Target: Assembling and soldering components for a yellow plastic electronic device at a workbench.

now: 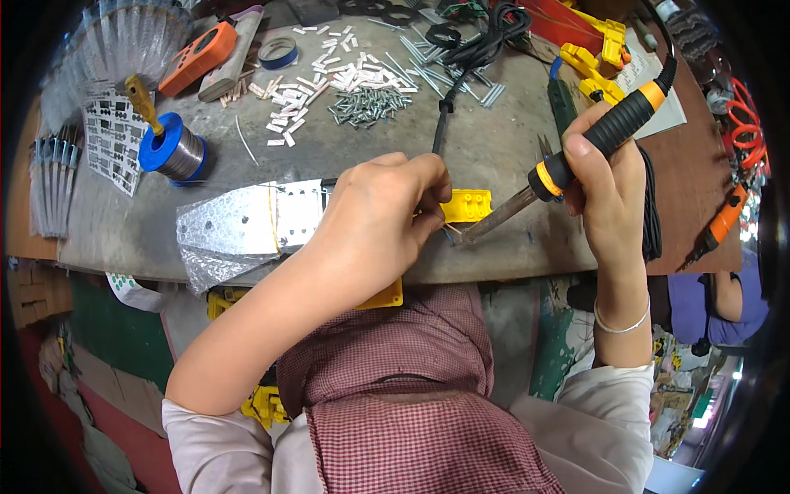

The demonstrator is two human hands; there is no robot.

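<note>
My right hand (pixel 605 177) grips a soldering iron (pixel 613 132) by its black, orange-ringed handle. The iron's metal shaft slants down and left, its tip close to the table beside a small yellow plastic casing (pixel 467 206). At the casing's left end, the fingers of my left hand (pixel 383 206) are closed on it; its left part is hidden behind them. A black cable (pixel 442 128) runs away from behind that hand toward a coiled bundle. Thin wire ends show near the iron's tip, too small to make out well.
Left of centre lie bubble-wrapped white panels (pixel 247 218) and a blue solder spool (pixel 173 150) with a screwdriver in it. Farther back are screws (pixel 370 107), small white pieces (pixel 292 103), metal rods (pixel 424 62) and tape (pixel 278 53). An orange-handled tool (pixel 724 218) hangs right.
</note>
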